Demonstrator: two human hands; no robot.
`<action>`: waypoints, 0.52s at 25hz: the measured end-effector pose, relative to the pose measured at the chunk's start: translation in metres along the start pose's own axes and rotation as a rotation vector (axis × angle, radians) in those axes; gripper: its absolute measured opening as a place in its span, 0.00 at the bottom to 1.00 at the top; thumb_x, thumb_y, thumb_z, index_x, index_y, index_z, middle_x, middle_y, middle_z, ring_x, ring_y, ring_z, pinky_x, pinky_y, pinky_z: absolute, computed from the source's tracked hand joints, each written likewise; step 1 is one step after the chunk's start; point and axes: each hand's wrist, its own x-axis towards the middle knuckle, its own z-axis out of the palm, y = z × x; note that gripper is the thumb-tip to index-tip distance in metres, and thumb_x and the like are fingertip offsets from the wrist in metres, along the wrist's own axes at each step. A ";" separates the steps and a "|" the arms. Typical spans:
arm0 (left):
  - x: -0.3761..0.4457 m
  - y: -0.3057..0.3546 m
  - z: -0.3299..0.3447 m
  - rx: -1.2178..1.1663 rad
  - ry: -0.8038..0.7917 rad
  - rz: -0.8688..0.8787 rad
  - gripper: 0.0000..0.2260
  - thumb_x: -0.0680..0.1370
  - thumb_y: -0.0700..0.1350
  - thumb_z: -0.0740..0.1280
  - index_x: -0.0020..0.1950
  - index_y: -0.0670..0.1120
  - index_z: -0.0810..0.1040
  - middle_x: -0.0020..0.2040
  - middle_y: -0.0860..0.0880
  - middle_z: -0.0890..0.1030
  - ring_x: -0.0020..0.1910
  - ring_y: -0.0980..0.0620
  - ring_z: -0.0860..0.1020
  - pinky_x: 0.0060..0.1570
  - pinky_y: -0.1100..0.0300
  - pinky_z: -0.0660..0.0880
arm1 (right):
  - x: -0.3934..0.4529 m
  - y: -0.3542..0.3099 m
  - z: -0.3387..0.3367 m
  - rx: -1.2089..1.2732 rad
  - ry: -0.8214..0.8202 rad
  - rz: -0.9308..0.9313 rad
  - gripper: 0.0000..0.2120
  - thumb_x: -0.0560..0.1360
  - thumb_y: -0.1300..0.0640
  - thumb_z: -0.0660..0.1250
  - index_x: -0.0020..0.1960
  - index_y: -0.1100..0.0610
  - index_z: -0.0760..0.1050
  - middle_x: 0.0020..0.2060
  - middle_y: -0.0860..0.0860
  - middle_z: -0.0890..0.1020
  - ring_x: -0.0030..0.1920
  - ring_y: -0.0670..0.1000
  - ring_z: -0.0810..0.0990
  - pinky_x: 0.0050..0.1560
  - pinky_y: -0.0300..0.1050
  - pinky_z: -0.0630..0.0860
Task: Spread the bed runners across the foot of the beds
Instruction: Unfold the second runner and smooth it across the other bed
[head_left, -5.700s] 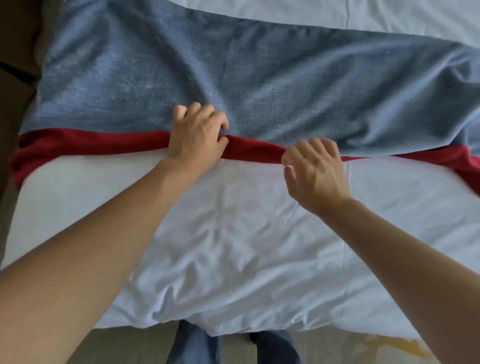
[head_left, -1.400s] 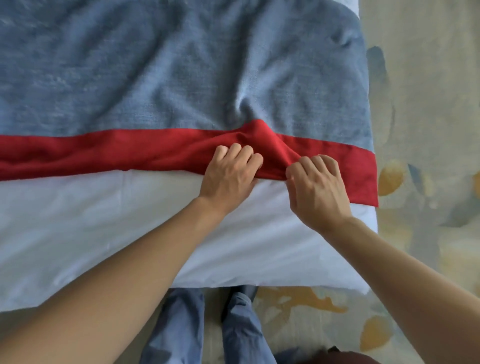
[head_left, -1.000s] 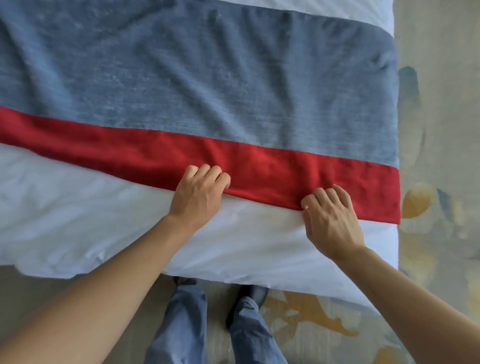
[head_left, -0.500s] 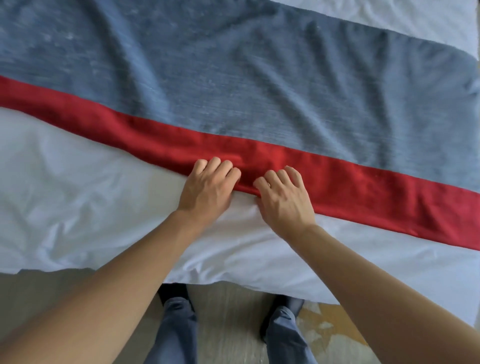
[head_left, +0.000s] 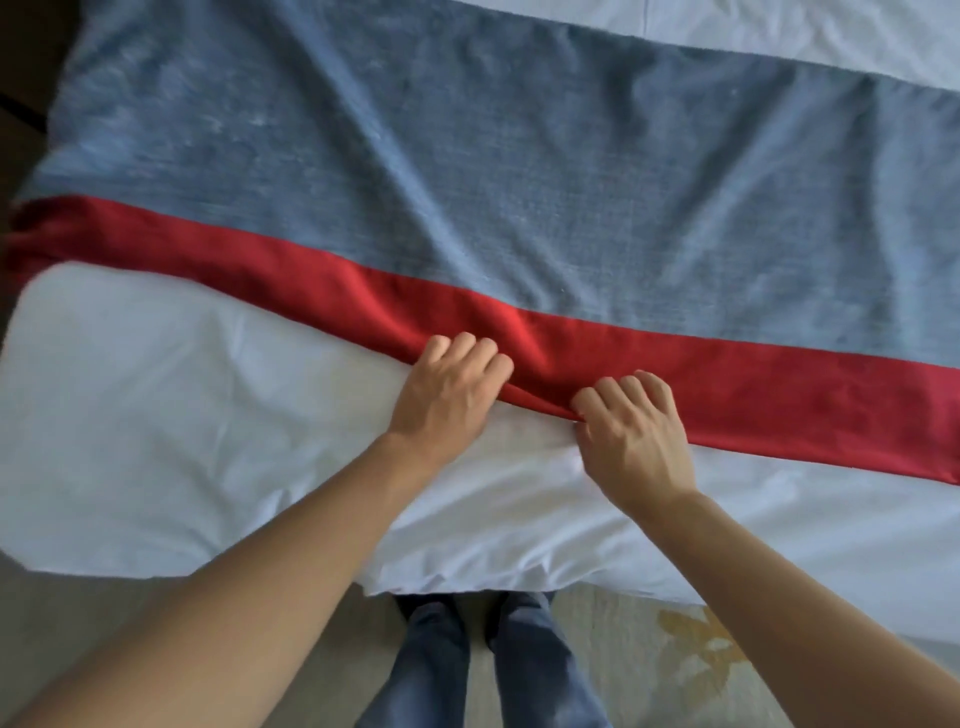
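Bed runner (head_left: 519, 171): blue-grey cloth with a red band (head_left: 779, 400) along its near edge, lying across the white bed sheet (head_left: 182, 415).
Left hand (head_left: 447, 395): fingers curled, gripping the red band's near edge.
Right hand (head_left: 631, 431): just beside it, pinching the same edge.
Floor: person's jeans (head_left: 483, 670) near the bed.

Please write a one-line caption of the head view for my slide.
Both hands, left hand and right hand, pinch the near red edge of the blue fabric bed runner over the white bed sheet.
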 end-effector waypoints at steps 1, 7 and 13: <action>-0.003 -0.018 -0.003 0.010 0.003 -0.044 0.06 0.76 0.39 0.65 0.42 0.49 0.76 0.38 0.49 0.75 0.41 0.44 0.75 0.42 0.49 0.67 | 0.009 -0.013 0.003 0.026 0.002 -0.020 0.06 0.70 0.64 0.71 0.43 0.56 0.76 0.36 0.52 0.75 0.40 0.58 0.75 0.60 0.56 0.72; -0.002 -0.060 -0.005 0.013 0.012 -0.123 0.04 0.72 0.43 0.67 0.43 0.48 0.72 0.39 0.49 0.73 0.41 0.44 0.72 0.43 0.49 0.65 | 0.093 -0.080 0.017 0.195 0.037 -0.100 0.07 0.71 0.61 0.71 0.39 0.55 0.74 0.33 0.52 0.75 0.38 0.57 0.75 0.53 0.53 0.72; 0.022 -0.056 0.002 0.028 0.071 -0.160 0.04 0.75 0.41 0.67 0.41 0.47 0.74 0.35 0.50 0.73 0.39 0.45 0.74 0.44 0.51 0.67 | 0.124 -0.057 0.013 0.228 0.063 -0.119 0.08 0.71 0.59 0.71 0.35 0.56 0.74 0.29 0.51 0.76 0.35 0.57 0.75 0.54 0.54 0.73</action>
